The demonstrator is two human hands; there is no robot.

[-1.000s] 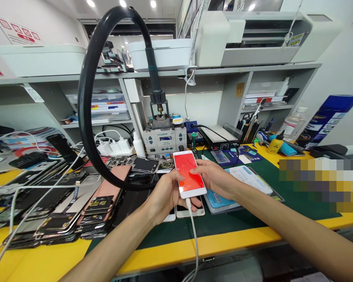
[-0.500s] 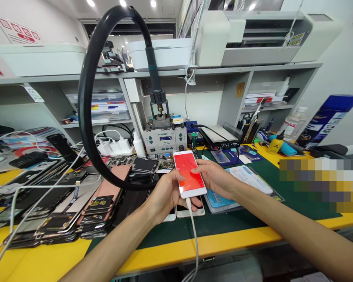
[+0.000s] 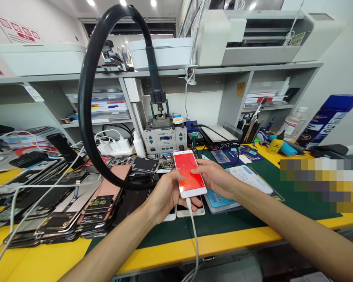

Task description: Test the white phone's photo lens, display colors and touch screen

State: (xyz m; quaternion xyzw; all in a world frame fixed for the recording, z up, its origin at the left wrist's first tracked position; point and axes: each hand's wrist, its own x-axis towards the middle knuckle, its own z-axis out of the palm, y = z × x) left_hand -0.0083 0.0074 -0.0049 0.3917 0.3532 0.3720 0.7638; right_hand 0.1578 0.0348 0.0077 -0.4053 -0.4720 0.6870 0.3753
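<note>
A white smartphone [image 3: 191, 193] with a lit red screen is held upright above the green mat, between both hands. My left hand [image 3: 166, 192] is closed around its left side, thumb on the screen's lower left. On the other side, my right hand [image 3: 214, 176] grips the right edge, with its thumb over the glass. A white charging cable [image 3: 194, 231] is plugged into the bottom of the phone and hangs over the table's front edge. Beneath the hands lies another phone [image 3: 191, 212], partly covered. The fingers behind the held phone are mostly hidden.
Stacks of phone screens and frames [image 3: 100, 203] fill the left side. A thick black hose [image 3: 85, 98] arches over them from the hot air station [image 3: 164, 139]. Plastic packs [image 3: 247, 182] lie on the right of the green mat [image 3: 300, 199]. A yellow bottle [image 3: 275, 144] stands beyond.
</note>
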